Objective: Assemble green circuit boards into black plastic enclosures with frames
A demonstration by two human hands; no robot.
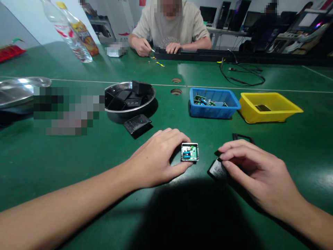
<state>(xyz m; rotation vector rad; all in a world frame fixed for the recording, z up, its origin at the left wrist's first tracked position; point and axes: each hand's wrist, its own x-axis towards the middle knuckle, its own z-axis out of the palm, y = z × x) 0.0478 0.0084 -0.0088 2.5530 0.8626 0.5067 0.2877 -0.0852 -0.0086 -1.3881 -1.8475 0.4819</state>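
Between the thumb and fingers of my left hand (162,158) is a small open-topped housing (197,152). Inside it shows a green circuit board (193,154) with blue round parts. To the right, my right hand (260,170) pinches a small black lettered cover (218,169), tilted close to the table. The two pieces are apart. Behind my right hand lies a black frame-like piece (243,136), partly hidden by the fingers. A black rectangular case (137,124) rests on the table beyond my left hand.
A steel bowl (130,110) holds several black cases. A blue bin (214,111) contains circuit boards; a yellow bin (270,117) has dark flat pieces. Farther back are bottles (75,41), a black cable (241,83) and a person (171,27) seated opposite, handling a long black bar (208,55).
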